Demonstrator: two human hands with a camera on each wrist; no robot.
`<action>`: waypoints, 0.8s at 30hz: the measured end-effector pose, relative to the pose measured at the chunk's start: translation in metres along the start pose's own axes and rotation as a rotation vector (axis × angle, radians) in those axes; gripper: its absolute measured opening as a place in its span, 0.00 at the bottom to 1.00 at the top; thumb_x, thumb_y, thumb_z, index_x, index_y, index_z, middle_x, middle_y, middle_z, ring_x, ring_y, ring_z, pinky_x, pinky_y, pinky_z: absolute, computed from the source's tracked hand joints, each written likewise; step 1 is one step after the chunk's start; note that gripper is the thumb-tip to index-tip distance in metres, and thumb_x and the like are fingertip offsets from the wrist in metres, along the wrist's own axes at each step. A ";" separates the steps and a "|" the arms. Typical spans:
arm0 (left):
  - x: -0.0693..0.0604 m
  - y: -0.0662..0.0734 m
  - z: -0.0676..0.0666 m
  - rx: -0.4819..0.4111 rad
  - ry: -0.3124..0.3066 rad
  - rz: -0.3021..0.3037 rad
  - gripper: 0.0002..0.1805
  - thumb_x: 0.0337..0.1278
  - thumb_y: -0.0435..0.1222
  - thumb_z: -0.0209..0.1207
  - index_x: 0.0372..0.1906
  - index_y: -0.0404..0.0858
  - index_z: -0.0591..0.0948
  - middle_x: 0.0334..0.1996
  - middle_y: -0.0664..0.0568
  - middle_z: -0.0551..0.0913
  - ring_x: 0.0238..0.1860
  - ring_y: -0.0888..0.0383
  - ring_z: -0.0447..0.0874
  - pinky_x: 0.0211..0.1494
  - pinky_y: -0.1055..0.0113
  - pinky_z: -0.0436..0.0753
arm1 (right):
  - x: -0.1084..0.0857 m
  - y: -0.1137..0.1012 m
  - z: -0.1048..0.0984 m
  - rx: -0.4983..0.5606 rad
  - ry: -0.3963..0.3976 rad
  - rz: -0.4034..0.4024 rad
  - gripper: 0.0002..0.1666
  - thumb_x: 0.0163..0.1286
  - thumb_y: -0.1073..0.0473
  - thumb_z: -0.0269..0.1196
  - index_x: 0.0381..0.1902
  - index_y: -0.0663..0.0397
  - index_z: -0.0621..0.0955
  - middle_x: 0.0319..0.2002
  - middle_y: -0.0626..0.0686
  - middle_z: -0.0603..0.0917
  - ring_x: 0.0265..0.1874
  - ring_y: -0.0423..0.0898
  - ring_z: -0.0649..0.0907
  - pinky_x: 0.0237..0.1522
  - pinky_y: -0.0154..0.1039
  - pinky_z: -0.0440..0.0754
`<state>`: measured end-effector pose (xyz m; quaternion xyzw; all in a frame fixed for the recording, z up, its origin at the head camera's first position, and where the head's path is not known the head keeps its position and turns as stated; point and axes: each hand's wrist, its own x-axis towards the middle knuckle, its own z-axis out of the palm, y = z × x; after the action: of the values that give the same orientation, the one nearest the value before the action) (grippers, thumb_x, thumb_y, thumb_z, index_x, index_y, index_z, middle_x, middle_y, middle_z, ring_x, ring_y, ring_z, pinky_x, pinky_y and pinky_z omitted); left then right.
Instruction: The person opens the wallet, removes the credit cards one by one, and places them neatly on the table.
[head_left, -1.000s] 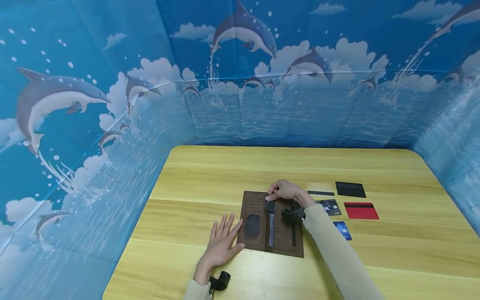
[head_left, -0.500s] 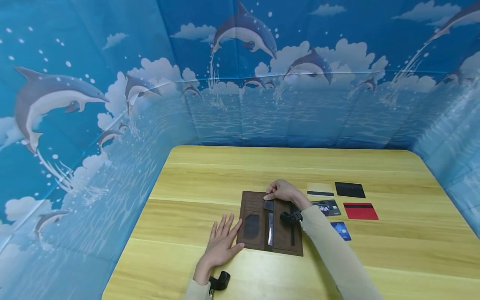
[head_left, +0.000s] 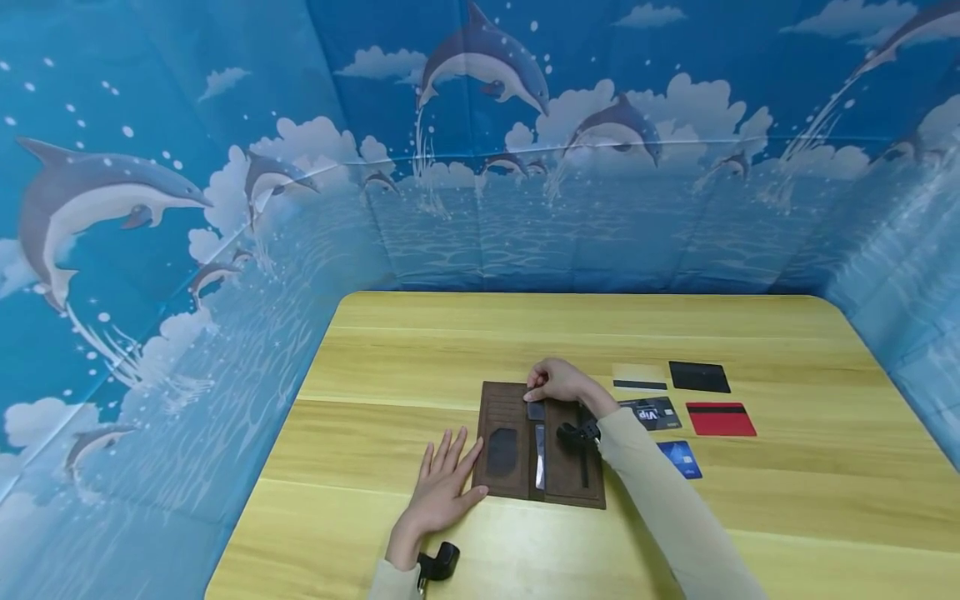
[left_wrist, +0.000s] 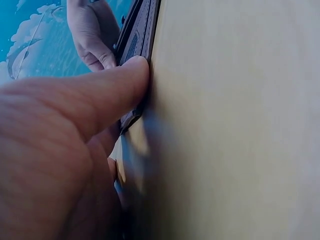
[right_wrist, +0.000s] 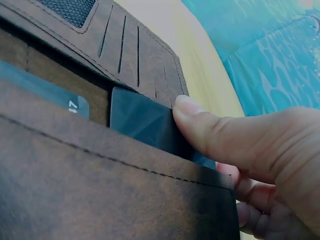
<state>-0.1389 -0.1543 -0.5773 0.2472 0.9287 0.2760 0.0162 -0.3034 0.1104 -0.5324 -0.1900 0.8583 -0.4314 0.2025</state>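
Observation:
A brown leather wallet (head_left: 558, 490) lies spread open on the table. My right hand (head_left: 564, 382) is at its far edge and pinches a dark card (right_wrist: 140, 116), with the thumb on the card's face and the other fingers partly hidden behind. That card sits partly inside the wallet's long pocket, its lower part covered by the leather. A second card (head_left: 540, 458) pokes out of the same pocket, closer to me. My left hand (head_left: 441, 493) lies with straight, spread fingers at the wallet's left side, its thumb (left_wrist: 120, 82) touching the wallet's edge.
Right of the wallet lie several cards: a pale one with a dark stripe (head_left: 640, 377), a black one (head_left: 700, 377), a dark VIP card (head_left: 660, 414), a red one (head_left: 722, 419) and a blue one (head_left: 681, 459). A dolphin-print curtain (head_left: 480, 225) surrounds the wooden table (head_left: 360, 358).
My right hand has shifted slightly left with the dark card, and the wallet has moved a little left. The left hand stays in place.

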 end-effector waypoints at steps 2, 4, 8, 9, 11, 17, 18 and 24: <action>0.000 0.002 -0.003 -0.008 -0.021 -0.015 0.36 0.66 0.52 0.50 0.74 0.40 0.57 0.73 0.38 0.46 0.72 0.40 0.34 0.68 0.46 0.28 | 0.001 -0.001 0.000 0.000 -0.012 -0.005 0.08 0.59 0.63 0.69 0.29 0.58 0.79 0.23 0.50 0.73 0.24 0.45 0.69 0.30 0.38 0.68; 0.000 0.005 -0.005 0.004 -0.046 -0.036 0.36 0.66 0.52 0.50 0.73 0.40 0.57 0.74 0.39 0.45 0.73 0.40 0.34 0.68 0.45 0.30 | 0.001 -0.002 -0.001 -0.006 -0.025 -0.002 0.08 0.58 0.63 0.70 0.30 0.58 0.79 0.24 0.50 0.74 0.25 0.45 0.70 0.31 0.38 0.70; 0.001 0.009 -0.009 0.024 -0.081 -0.063 0.36 0.66 0.52 0.49 0.74 0.41 0.56 0.74 0.41 0.44 0.73 0.42 0.33 0.68 0.44 0.31 | 0.003 -0.004 -0.003 -0.022 -0.051 0.010 0.09 0.57 0.62 0.70 0.30 0.57 0.79 0.25 0.49 0.75 0.26 0.44 0.72 0.33 0.39 0.71; 0.002 0.010 -0.010 0.029 -0.087 -0.063 0.36 0.67 0.51 0.49 0.74 0.41 0.56 0.74 0.41 0.44 0.73 0.41 0.34 0.68 0.43 0.32 | 0.004 -0.004 -0.003 -0.020 -0.056 0.013 0.09 0.57 0.62 0.71 0.29 0.57 0.80 0.24 0.49 0.75 0.26 0.44 0.72 0.33 0.39 0.71; 0.002 0.010 -0.010 0.034 -0.088 -0.061 0.36 0.67 0.52 0.49 0.74 0.41 0.56 0.74 0.41 0.44 0.73 0.41 0.34 0.68 0.43 0.32 | 0.005 -0.004 -0.004 -0.012 -0.064 0.017 0.09 0.56 0.62 0.71 0.29 0.57 0.80 0.23 0.49 0.74 0.25 0.44 0.72 0.33 0.39 0.71; 0.001 0.009 -0.010 0.035 -0.088 -0.067 0.37 0.67 0.52 0.49 0.74 0.41 0.56 0.74 0.41 0.44 0.73 0.42 0.33 0.68 0.43 0.32 | 0.008 -0.002 0.000 0.041 -0.029 0.049 0.08 0.54 0.63 0.72 0.31 0.58 0.83 0.24 0.49 0.77 0.25 0.43 0.73 0.33 0.37 0.72; 0.001 0.009 -0.010 0.033 -0.087 -0.068 0.37 0.67 0.52 0.49 0.74 0.41 0.56 0.74 0.41 0.44 0.73 0.42 0.33 0.68 0.43 0.32 | 0.008 -0.001 0.001 0.049 -0.017 0.056 0.09 0.54 0.63 0.72 0.32 0.57 0.83 0.25 0.49 0.78 0.26 0.43 0.73 0.33 0.37 0.73; 0.002 0.009 -0.010 0.032 -0.089 -0.066 0.37 0.67 0.52 0.49 0.74 0.41 0.55 0.74 0.41 0.43 0.73 0.42 0.33 0.68 0.43 0.32 | 0.008 -0.001 0.005 0.059 0.045 0.074 0.07 0.54 0.62 0.72 0.32 0.55 0.86 0.28 0.48 0.83 0.29 0.44 0.77 0.37 0.40 0.77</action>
<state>-0.1381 -0.1518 -0.5639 0.2285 0.9391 0.2489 0.0627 -0.3079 0.1024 -0.5357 -0.1425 0.8560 -0.4529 0.2045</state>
